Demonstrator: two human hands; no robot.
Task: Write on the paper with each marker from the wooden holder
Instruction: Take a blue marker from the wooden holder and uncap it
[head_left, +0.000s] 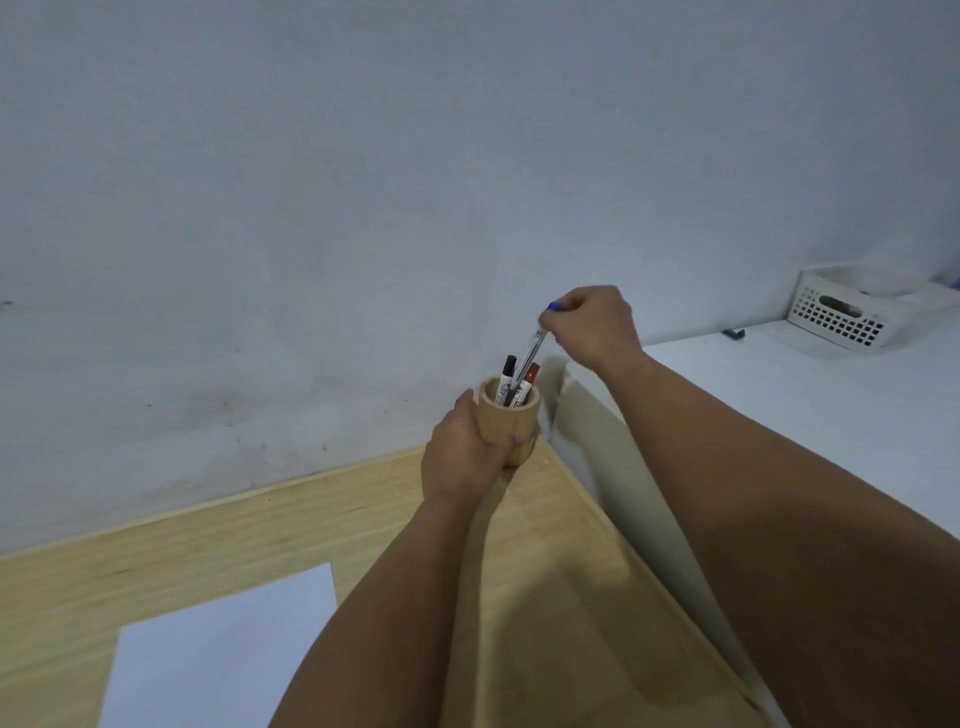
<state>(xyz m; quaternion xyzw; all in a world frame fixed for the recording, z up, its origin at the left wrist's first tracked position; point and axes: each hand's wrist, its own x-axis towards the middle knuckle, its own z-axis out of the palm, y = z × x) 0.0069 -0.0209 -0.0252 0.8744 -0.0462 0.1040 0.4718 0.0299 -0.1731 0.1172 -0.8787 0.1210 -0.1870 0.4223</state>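
the right hand (592, 325) pinches the top of a blue-capped pen (535, 345), its long axis steep, leaning up and right, lower end inside the wooden holder (506, 421). the left hand (462, 457) wraps closed around the holder's near-left side at the desk's (156, 545) far corner. black marker (506, 379) and red marker (529, 382) stand in the holder. the paper (223, 649) lies near and left, so a lift along the pen's axis looks like the way out.

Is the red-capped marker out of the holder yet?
No, the red-capped marker stands in the wooden holder; the right hand grips a blue-capped pen.
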